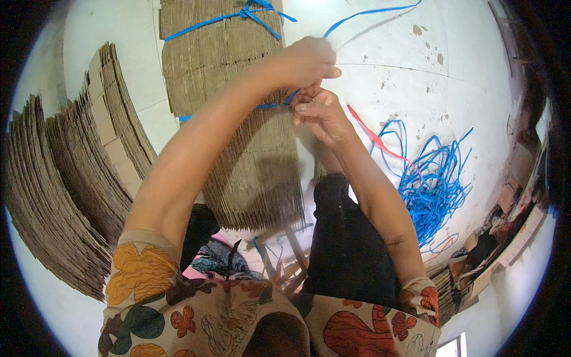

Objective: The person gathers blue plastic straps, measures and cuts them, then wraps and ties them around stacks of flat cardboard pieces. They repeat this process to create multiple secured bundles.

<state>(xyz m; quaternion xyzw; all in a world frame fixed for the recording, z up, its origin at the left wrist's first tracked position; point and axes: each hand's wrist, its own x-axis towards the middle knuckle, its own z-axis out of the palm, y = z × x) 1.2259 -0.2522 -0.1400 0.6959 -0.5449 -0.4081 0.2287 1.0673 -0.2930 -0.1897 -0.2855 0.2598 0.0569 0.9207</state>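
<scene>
A tall bundle of brown corrugated cardboard pieces [256, 178] lies in front of me, its edges facing up. A blue strap [270, 106] crosses the middle of the bundle and meets my hands at its right edge. My left hand [310, 62] is closed on this strap, and a loose tail runs from it toward the upper right. Just below, my right hand [324, 116] pinches the strap close to the bundle, its fingertips near those of my left hand. Farther up, a second blue strap [205, 26] is knotted around the bundle.
Curved rows of stacked cardboard [65, 178] stand at the left. To the right, a tangled heap of blue straps [434, 190] lies on the pale floor, with a red strip [380, 143] beside it. More cardboard and clutter [505, 220] line the far right side.
</scene>
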